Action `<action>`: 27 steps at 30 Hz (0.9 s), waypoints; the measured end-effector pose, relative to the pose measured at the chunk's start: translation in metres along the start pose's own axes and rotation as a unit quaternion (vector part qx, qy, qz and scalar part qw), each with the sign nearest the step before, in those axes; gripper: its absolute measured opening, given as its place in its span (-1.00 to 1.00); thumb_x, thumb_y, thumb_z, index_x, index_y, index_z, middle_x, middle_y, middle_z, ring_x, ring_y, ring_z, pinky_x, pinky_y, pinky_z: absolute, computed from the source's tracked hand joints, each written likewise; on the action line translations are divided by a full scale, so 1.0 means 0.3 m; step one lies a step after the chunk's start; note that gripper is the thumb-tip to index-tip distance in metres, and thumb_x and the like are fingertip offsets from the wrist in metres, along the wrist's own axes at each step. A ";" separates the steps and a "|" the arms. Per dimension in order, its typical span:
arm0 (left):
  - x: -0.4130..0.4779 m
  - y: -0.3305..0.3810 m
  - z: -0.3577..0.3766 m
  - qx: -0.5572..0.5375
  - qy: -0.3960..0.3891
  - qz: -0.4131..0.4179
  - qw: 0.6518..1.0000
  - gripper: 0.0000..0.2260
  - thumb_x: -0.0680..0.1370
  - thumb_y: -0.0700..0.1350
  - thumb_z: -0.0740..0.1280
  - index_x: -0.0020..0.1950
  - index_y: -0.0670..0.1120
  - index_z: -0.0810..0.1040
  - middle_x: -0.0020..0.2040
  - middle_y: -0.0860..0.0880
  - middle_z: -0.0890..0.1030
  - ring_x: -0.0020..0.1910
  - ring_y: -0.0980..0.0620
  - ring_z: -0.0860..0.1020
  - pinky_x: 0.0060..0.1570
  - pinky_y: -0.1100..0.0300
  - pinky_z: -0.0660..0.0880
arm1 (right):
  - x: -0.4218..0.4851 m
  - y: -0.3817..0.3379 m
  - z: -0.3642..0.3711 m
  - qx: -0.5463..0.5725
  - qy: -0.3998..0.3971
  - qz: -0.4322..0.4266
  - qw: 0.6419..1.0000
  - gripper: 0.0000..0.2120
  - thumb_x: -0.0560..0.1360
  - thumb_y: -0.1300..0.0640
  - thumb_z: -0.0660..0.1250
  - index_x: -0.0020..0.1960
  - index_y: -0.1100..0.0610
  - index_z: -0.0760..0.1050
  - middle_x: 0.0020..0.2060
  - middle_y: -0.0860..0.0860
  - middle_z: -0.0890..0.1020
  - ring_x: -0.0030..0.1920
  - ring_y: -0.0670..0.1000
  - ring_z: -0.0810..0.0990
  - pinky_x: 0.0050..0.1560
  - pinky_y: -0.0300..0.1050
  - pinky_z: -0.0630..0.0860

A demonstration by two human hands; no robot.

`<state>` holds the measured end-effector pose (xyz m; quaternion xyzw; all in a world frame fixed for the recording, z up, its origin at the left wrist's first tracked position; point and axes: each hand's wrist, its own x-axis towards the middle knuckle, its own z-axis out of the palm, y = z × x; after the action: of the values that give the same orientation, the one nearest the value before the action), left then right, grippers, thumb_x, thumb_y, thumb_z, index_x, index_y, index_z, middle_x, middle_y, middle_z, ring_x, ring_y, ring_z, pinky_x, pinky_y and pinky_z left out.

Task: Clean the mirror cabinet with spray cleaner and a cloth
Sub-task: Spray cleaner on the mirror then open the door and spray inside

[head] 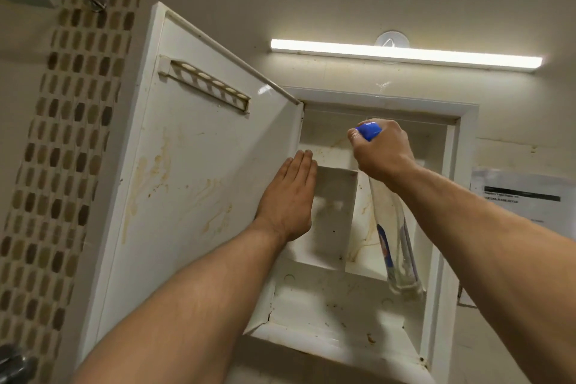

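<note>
A white recessed mirror cabinet (467,121) filled the middle of the view, seen from below. Its door (199,184) stood swung open toward 9 o'clock, the stained inner face showing. Brownish streaks also marked the cabinet's inner shelves (330,215). A vertical strip of brown mosaic tile (62,150) ran down the wall at 9 o'clock, beyond the door. A lit bar lamp (405,54) hung on the wall at 1 o'clock, above the cabinet.

At 3 o'clock from centre, a clear spray bottle (396,237) hung in front of the cabinet's right compartment, its blue nozzle (369,130) pointed toward 9 o'clock into the cabinet. Its label was too blurred to read. The right hand (381,153) gripped the bottle's neck, fingers curled round it just under the nozzle. The left hand (288,196), at centre, lay flat with straight fingers together and seemed to rest against the door's hinge edge. A printed paper notice (523,196) hung on the wall at 3 o'clock. A slotted rack (205,86) crossed the door at 10 o'clock.
</note>
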<state>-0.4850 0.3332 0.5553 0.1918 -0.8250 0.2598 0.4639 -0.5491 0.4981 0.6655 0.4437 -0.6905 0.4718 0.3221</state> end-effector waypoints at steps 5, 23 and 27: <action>-0.030 0.024 0.008 -0.008 -0.006 0.009 1.000 -0.25 0.57 -0.11 0.13 0.67 -0.23 -0.17 0.68 -0.23 -0.20 0.67 -0.16 -0.19 0.54 0.00 -0.35 | -0.040 0.040 0.003 -0.038 0.023 0.017 0.999 -0.78 0.64 -0.01 0.34 0.00 0.16 0.50 -0.19 0.08 0.55 -0.16 0.14 0.61 -0.02 0.08 0.64; -0.567 0.262 0.170 -0.076 -0.202 0.047 0.975 -0.26 0.57 -0.12 0.12 0.67 -0.22 -0.14 0.68 -0.22 -0.20 0.67 -0.17 -0.19 0.64 -0.10 -0.21 | -0.813 0.425 0.132 0.018 -0.093 0.204 0.974 -0.81 0.63 0.03 0.34 0.19 0.08 0.58 -0.09 0.06 0.65 -0.14 0.07 0.65 -0.03 0.01 0.64; -0.616 0.309 0.174 -0.122 -0.242 0.063 0.961 -0.25 0.62 0.03 0.12 0.68 -0.16 -0.20 0.68 -0.17 -0.25 0.67 -0.14 -0.24 0.63 -0.12 -0.18 | -0.836 0.502 0.035 0.025 0.018 0.213 0.977 -0.94 0.63 0.02 0.34 0.07 -0.02 0.54 -0.16 0.00 0.62 -0.18 0.09 0.62 -0.22 -0.15 0.55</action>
<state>-0.4797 0.3887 0.3495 0.1386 -0.9483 0.1318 0.2533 -0.5875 0.5899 0.3901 0.2856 -0.7513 0.5546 0.2156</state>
